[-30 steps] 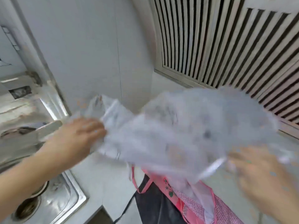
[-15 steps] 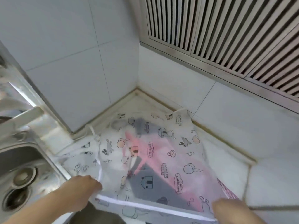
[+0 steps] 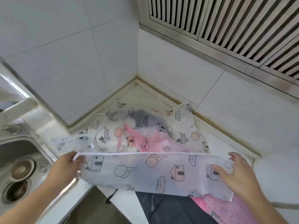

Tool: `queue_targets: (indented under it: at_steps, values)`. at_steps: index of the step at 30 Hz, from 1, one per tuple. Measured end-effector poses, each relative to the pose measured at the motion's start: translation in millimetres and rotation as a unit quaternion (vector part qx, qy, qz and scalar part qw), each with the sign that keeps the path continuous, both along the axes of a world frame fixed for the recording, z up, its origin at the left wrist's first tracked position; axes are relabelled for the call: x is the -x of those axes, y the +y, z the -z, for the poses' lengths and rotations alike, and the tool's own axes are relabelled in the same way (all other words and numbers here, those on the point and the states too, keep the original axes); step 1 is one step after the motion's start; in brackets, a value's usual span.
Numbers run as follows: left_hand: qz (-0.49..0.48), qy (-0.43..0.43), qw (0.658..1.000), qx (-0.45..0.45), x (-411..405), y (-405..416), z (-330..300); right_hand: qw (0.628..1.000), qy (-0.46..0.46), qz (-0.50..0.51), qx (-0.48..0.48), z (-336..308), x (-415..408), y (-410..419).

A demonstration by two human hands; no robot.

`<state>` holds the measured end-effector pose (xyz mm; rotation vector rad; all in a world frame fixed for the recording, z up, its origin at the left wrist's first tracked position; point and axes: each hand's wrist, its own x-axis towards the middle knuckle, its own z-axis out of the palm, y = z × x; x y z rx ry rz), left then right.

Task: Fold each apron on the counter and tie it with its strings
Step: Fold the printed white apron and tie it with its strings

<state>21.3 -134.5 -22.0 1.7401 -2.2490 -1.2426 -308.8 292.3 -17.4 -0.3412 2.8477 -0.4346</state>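
Note:
A thin white apron (image 3: pixel 145 136) printed with houses, cars and rabbits lies spread over the corner of the counter (image 3: pixel 242 146). Its near part is folded back toward me, with a white-edged hem running across. My left hand (image 3: pixel 68 165) pinches the left end of that hem. My right hand (image 3: pixel 233 170) holds the right end, fingers on top of the cloth. A pink checked and dark apron (image 3: pixel 218 207) lies beneath it, showing through the thin fabric and sticking out at the front right. A white string (image 3: pixel 98 117) trails at the apron's far left.
A steel sink (image 3: pixel 19 167) with a round drain is sunk into the counter on the left. White tiled walls meet in the corner behind the aprons. A slatted metal grille (image 3: pixel 226 21) sits above on the right. The counter's front edge drops off below my left arm.
The white apron, held up in the air a second ago, now lies on the counter over the pink apron. Both hands have brought its near edge up and over into a fold.

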Motion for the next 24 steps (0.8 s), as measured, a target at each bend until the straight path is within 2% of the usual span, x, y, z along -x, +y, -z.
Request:
queue_targets:
  at_steps: [1, 3, 5, 7, 9, 11, 13, 14, 15, 17, 18, 21, 24]
  values:
    - [-0.019, 0.018, 0.999, -0.023, 0, 2, 0, 0.995, -0.066, 0.068, 0.019, 4, 5, 7]
    - [-0.061, 0.057, 0.995, -0.056, 2, 6, -1, 0.959, -0.196, 0.2, 0.049, 8, 3, 16]
    - [-0.09, 0.069, 0.99, -0.081, 4, 8, -2, 0.932, -0.279, 0.223, 0.059, 13, -11, 20]
    - [-0.109, 0.061, 0.987, -0.106, 5, 6, 3, 0.922, -0.321, 0.193, 0.098, 17, -19, 23]
    - [-0.114, 0.063, 0.982, -0.137, 5, 4, 8, 0.925, -0.304, 0.188, 0.129, 25, -25, 25]
    - [-0.076, 0.101, 0.974, -0.186, 3, 1, 11, 0.934, -0.258, 0.21, 0.134, 33, -24, 23]
    - [0.042, 0.128, 0.957, -0.255, 2, 1, 3, 0.948, -0.212, 0.213, 0.102, 37, -19, 24]
    - [0.125, 0.109, 0.945, -0.283, 2, 1, -1, 0.956, -0.188, 0.204, 0.089, 38, -16, 26]
    - [0.213, 0.072, 0.934, -0.278, 0, 0, -3, 0.961, -0.169, 0.197, 0.093, 34, -14, 27]
    - [0.351, -0.043, 0.925, -0.141, -1, -1, 2, 0.966, -0.153, 0.166, 0.123, 24, -12, 32]
    - [0.377, -0.089, 0.918, -0.085, -3, -3, 7, 0.968, -0.149, 0.144, 0.142, 20, -9, 36]
    - [0.34, -0.125, 0.932, -0.027, -1, -8, 13, 0.973, -0.138, 0.129, 0.13, 7, 1, 48]
    - [0.266, -0.126, 0.955, -0.02, 9, -8, 4, 0.965, -0.137, 0.182, 0.129, 39, 34, 91]
